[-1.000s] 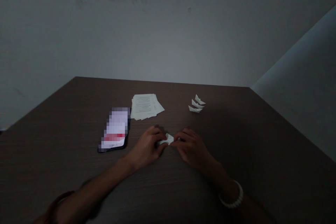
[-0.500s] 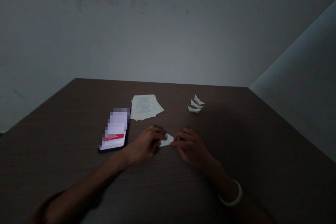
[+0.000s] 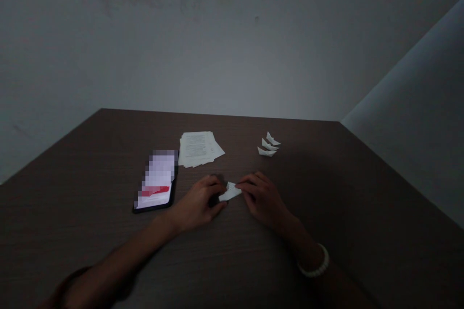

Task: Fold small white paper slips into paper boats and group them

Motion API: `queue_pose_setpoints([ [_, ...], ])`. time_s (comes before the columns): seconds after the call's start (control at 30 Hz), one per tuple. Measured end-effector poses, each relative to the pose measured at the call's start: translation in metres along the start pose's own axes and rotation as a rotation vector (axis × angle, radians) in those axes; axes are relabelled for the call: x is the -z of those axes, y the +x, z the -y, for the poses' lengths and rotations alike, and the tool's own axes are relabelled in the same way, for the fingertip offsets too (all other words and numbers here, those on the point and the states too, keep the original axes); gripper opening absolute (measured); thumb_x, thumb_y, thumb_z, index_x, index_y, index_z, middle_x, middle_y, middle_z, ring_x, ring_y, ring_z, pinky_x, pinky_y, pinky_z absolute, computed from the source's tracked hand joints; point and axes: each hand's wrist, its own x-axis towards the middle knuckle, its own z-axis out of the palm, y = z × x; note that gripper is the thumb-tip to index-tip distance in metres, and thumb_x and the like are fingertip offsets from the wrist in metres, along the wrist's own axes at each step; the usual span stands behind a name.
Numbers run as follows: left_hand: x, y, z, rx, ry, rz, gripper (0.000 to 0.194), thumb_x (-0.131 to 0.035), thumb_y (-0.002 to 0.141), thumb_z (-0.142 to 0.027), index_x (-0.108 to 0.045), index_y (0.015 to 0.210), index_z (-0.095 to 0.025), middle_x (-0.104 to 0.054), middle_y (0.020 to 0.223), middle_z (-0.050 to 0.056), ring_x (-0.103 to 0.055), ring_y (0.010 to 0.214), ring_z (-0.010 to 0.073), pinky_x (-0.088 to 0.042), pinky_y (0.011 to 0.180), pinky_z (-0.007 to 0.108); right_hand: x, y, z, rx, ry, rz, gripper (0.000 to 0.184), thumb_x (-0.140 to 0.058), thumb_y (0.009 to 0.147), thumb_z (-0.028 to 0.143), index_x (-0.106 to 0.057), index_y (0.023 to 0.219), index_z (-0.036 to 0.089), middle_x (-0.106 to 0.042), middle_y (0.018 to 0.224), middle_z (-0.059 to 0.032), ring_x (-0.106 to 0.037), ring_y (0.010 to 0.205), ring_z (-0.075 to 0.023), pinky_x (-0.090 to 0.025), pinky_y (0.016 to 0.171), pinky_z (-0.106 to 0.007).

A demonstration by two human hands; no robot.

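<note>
A small folded piece of white paper lies on the dark brown table, pinched from both sides. My left hand grips its left end with curled fingers. My right hand, with a white bead bracelet on the wrist, presses fingertips onto its right end. Most of the paper is covered by the fingers.
A phone with a lit screen lies left of my hands. Behind them is a stack of printed sheets. Three small folded paper boats sit at the back right. Grey walls stand beyond the table's far and right edges.
Both hands have stayed on the folded paper and shifted slightly. The right fingers have slid further left over it, and the visible white part now sits flatter and tilted.
</note>
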Motion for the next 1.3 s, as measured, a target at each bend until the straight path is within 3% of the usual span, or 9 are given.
queue_pose_setpoints([
  [0.2,-0.004,0.0,0.002,0.041,0.008,-0.052,0.017,-0.064,0.082,-0.019,-0.067,0.098,-0.016,-0.062,0.1,0.008,-0.059,0.097,0.0239,-0.05,0.087,0.04,0.002,0.001,0.004,-0.002,0.032,0.012,0.021,-0.059,0.085,0.009,-0.069,0.101,0.02,-0.066,0.096,-0.0053,-0.054,0.091,-0.0205,-0.046,0.083,-0.035],
  [0.43,-0.002,0.002,0.0,0.051,-0.012,-0.093,0.011,-0.059,0.086,-0.02,-0.07,0.082,-0.017,-0.065,0.084,0.005,-0.061,0.083,0.0199,-0.049,0.075,0.033,-0.002,0.003,0.004,-0.048,0.069,0.004,0.006,-0.067,0.085,0.016,-0.07,0.086,0.021,-0.066,0.086,-0.0025,-0.055,0.086,-0.0183,-0.044,0.08,-0.032],
  [0.9,-0.008,0.004,0.0,0.055,0.022,-0.124,0.015,-0.058,0.086,-0.017,-0.07,0.078,-0.017,-0.068,0.079,0.006,-0.061,0.079,0.0197,-0.048,0.073,0.033,-0.003,0.003,0.008,-0.057,-0.021,0.014,0.005,-0.065,0.087,0.018,-0.067,0.084,0.021,-0.065,0.086,-0.0028,-0.055,0.087,-0.0188,-0.042,0.08,-0.033],
  [1.0,-0.008,0.004,-0.001,0.074,0.012,-0.123,0.014,-0.059,0.086,-0.016,-0.07,0.078,-0.017,-0.067,0.079,0.006,-0.061,0.08,0.0203,-0.049,0.074,0.034,-0.001,0.001,0.011,-0.006,-0.084,0.021,0.006,-0.062,0.089,0.018,-0.067,0.087,0.021,-0.065,0.088,-0.0039,-0.053,0.088,-0.02,-0.042,0.081,-0.034],
  [1.17,-0.009,0.005,0.0,0.089,0.013,-0.12,0.013,-0.059,0.085,-0.015,-0.07,0.078,-0.017,-0.067,0.08,0.006,-0.061,0.08,0.0206,-0.049,0.073,0.034,0.002,-0.002,0.01,0.21,-0.166,0.103,0.025,-0.058,0.086,0.007,-0.068,0.098,0.026,-0.064,0.097,-0.0027,-0.05,0.09,-0.0206,-0.04,0.079,-0.034],
  [1.3,-0.011,0.005,0.002,0.094,0.015,-0.114,0.012,-0.06,0.084,-0.014,-0.07,0.077,-0.017,-0.066,0.08,0.005,-0.06,0.08,0.0207,-0.048,0.073,0.034,0.003,-0.001,0.009,0.27,-0.203,0.159,0.028,-0.059,0.084,0.006,-0.067,0.102,0.026,-0.063,0.1,-0.0025,-0.049,0.091,-0.0208,-0.039,0.078,-0.035],
])
